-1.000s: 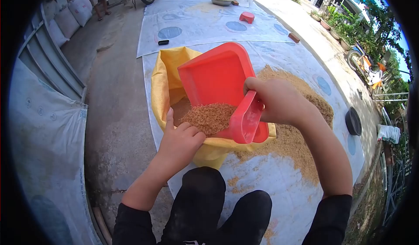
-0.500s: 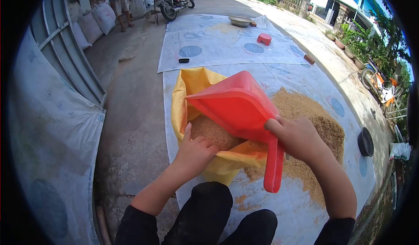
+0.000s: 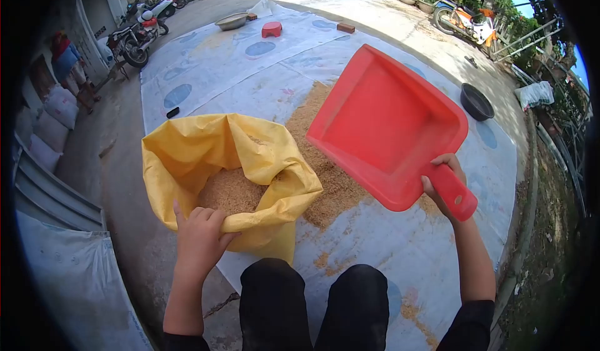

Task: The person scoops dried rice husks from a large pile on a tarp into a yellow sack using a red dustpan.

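Observation:
A yellow sack [image 3: 265, 157] stands in front of my knees with its mouth wide, and brown grainy material [image 3: 232, 191] lies inside. My left hand [image 3: 201, 229] grips the near rim of the sack, fingers folded over the edge. Out to the right, my right hand [image 3: 445, 179] is closed around the handle of a red dustpan [image 3: 387, 126]. The dustpan's pan looks empty, and its open edge points up and left, apart from the sack. Behind and right of the sack, a pile of the same brown material [image 3: 331, 191] is spread, partly hidden by the dustpan.
The pile lies on a white tarp [image 3: 350, 257]. On it stand a red stool [image 3: 271, 30], a shallow basin [image 3: 232, 21], a brick [image 3: 345, 28] and a dark bowl [image 3: 477, 103]. Motorcycles [image 3: 132, 43], full sacks [image 3: 60, 107] and a standing person [image 3: 67, 63] are at left.
The red dustpan has moved from over the sack to the right and now shows its empty inside. My view has turned right. My left hand stays on the sack's rim.

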{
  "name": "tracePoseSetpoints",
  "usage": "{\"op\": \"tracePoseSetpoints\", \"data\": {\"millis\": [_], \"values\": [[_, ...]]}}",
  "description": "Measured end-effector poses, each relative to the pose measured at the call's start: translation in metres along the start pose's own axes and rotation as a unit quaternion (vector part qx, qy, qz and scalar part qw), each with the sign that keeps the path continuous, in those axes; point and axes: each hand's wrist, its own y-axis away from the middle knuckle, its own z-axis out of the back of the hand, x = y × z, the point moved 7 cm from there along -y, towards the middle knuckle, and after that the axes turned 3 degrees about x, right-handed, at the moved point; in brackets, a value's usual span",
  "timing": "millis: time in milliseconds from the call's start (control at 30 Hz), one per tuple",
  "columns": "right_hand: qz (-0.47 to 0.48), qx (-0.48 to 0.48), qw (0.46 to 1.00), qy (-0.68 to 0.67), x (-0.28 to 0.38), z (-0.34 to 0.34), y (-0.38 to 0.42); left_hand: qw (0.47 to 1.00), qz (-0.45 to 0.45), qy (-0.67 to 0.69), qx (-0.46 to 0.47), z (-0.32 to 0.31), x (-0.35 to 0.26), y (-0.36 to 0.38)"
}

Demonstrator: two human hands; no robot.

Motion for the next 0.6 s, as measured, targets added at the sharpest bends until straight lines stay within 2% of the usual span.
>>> {"op": "tracePoseSetpoints", "data": {"millis": [33,100,167,233,367,433,600], "values": [[-0.024,-0.012,1.0,0.01,-0.023,0.0,0.018,1.0,0.0,0.006,-0.003,0.0,-0.008,-0.001],[-0.105,-0.027,0.992,-0.067,-0.071,-0.009,0.057,0.999,-0.032,0.018,0.01,-0.007,-0.027,-0.003],[-0.183,-0.026,0.982,-0.025,-0.132,-0.039,0.124,0.999,-0.044,0.013,0.003,-0.017,-0.047,-0.014],[-0.223,-0.018,0.974,-0.046,-0.168,-0.071,0.177,0.998,-0.06,0.013,0.028,-0.029,-0.057,-0.02],[-0.352,-0.012,0.927,-0.13,-0.191,-0.129,0.266,0.997,-0.071,-0.001,0.031,-0.047,-0.06,-0.026],[-0.386,0.016,0.915,-0.116,-0.193,-0.158,0.298,0.998,-0.057,0.002,0.016,-0.053,-0.056,-0.029],[-0.362,-0.006,0.921,-0.145,-0.18,-0.211,0.306,0.998,-0.068,0.014,-0.006,-0.059,-0.053,-0.035]]}}
